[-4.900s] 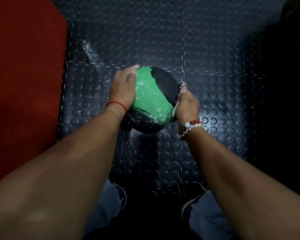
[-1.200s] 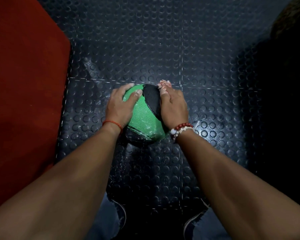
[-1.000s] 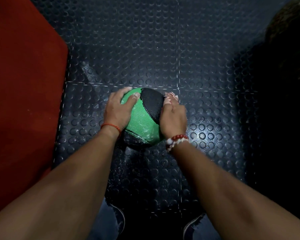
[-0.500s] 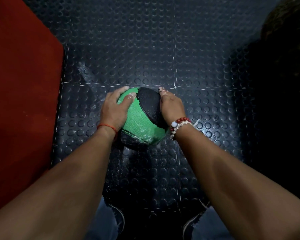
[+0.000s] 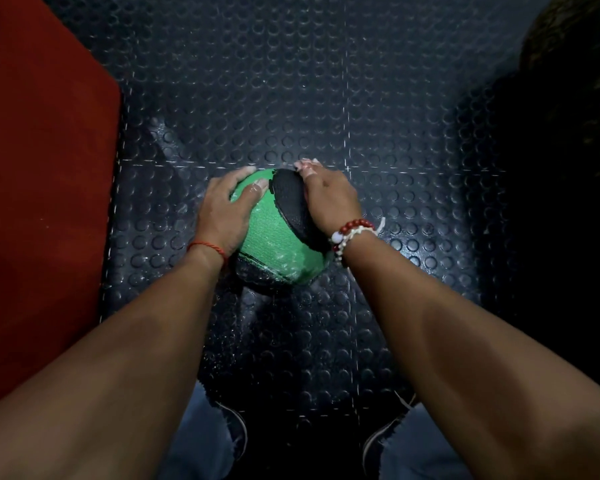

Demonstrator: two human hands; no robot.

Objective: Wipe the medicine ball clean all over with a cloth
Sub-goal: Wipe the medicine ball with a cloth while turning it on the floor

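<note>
The medicine ball point(image 5: 274, 237), green with black textured panels and pale smears on the green, rests on the studded floor in the middle of the view. My left hand point(image 5: 226, 209) lies spread over its left side and holds it steady. On the ball's upper right, my right hand point(image 5: 329, 199) presses flat beside a black panel. The cloth point(image 5: 305, 164) is under that palm; only a pale pink and white bit shows at the fingertips, plus a white strand by the wrist. The ball's far and under sides are hidden.
A red mat point(image 5: 42, 202) runs along the left edge. Dark studded rubber tiles point(image 5: 326, 98) cover the floor around the ball. A dark bulky shape point(image 5: 568, 116) fills the right side in shadow. My two shoes point(image 5: 236, 434) point(image 5: 378, 441) are at the bottom.
My right hand has moved from the ball's right side up onto its upper right, sliding back and forth there with the cloth. The left hand has stayed on the left side.
</note>
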